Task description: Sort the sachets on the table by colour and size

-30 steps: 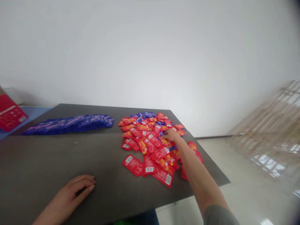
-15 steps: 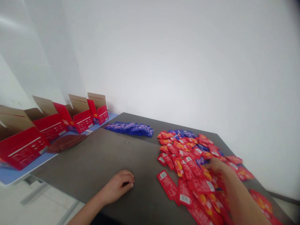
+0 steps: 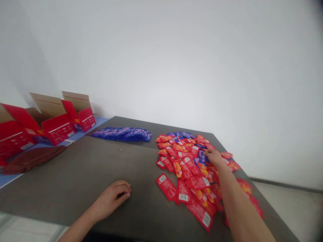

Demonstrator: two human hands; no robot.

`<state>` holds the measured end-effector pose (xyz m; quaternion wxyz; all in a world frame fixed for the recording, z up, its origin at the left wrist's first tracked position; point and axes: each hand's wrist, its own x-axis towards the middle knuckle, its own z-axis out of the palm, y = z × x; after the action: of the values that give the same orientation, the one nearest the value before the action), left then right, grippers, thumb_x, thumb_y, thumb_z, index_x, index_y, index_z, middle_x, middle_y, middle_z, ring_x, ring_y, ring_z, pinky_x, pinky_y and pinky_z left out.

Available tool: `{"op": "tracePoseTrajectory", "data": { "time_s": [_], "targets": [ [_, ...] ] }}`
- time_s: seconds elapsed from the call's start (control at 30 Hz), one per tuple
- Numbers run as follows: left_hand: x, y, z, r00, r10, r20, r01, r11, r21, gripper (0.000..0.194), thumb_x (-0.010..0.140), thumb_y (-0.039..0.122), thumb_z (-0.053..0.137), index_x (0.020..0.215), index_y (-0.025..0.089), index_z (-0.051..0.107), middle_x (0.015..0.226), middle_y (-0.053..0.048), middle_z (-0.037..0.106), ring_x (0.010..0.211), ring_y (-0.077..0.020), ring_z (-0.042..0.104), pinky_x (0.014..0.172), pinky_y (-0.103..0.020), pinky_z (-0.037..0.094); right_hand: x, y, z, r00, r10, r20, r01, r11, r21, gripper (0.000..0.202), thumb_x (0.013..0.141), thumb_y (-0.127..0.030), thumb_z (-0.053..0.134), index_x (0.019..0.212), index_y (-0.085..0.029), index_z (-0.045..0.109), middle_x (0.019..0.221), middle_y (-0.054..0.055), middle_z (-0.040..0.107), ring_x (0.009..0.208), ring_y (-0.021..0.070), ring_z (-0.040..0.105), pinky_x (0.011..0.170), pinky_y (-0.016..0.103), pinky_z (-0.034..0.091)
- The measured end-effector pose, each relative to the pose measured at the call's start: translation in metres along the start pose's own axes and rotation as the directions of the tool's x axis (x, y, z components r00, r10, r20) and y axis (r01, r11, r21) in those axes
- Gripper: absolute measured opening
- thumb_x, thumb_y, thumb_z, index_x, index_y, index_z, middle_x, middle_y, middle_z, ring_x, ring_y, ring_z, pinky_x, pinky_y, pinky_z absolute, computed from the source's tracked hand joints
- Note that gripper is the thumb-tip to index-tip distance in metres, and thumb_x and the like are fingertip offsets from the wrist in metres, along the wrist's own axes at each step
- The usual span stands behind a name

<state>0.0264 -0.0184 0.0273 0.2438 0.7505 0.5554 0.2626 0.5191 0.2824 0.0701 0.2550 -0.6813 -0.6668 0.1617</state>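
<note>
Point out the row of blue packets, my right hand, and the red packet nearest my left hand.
Row of blue packets [image 3: 123, 134]: head view, middle of the row.
Right hand [image 3: 213, 156]: head view, back of the hand.
Red packet [image 3: 166, 187]: head view, middle of its upper face.

Blue packet [image 3: 201, 156]; more exposed now

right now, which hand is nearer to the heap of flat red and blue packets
Right: the right hand is at the heap, fingertips by a blue packet; the left hand lies apart, on the dark tabletop.
</note>
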Motion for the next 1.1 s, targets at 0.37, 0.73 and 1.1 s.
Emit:
{"op": "tracePoseTrajectory", "data": {
  "time_s": [0.37,0.73,1.1],
  "targets": [
    [0.005,-0.017,0.001,1.0,-0.022,0.016,0.022,1.0,0.017,0.036,0.1,0.06,0.057,0.092,0.03,0.077,0.114,-0.001,0.077,0.116,-0.0225,0.071,0.105,-0.03,0.055,-0.018,-0.079,-0.013,0.997,-0.059,-0.043,0.073,0.769,0.635,0.029,0.086,-0.05,0.069,0.086,-0.024,0.056,0.061,-0.004,0.059,0.049,0.0148,0.053,0.047,0.024,0.045],
    [0.002,-0.011,0.003,1.0,-0.012,0.012,0.012,1.0,0.022,0.031,0.102,0.049,0.054,0.095,0.028,0.075,0.115,-0.003,0.076,0.115,-0.0213,0.07,0.105,-0.032,0.054,-0.069,-0.224,0.098,0.489,-0.518,0.702,0.55,0.808,0.212,0.019,0.076,-0.016,0.081,0.094,-0.022,0.081,0.09,-0.001,0.079,0.084,0.0181,0.073,0.072,0.023,0.051],
    [0.002,-0.001,0.003,1.0,0.01,0.004,-0.01,1.0,-0.004,0.023,0.102,0.038,0.056,0.094,0.026,0.073,0.111,-0.003,0.075,0.112,-0.0213,0.069,0.104,-0.035,0.053,-0.133,-0.267,0.203,0.852,-0.433,0.294,0.488,0.86,-0.15,0.066,0.106,-0.053,0.054,0.156,-0.01,0.051,0.158,0.027,0.05,0.145,0.0383,0.049,0.116,0.051,0.042]
  ]
}}
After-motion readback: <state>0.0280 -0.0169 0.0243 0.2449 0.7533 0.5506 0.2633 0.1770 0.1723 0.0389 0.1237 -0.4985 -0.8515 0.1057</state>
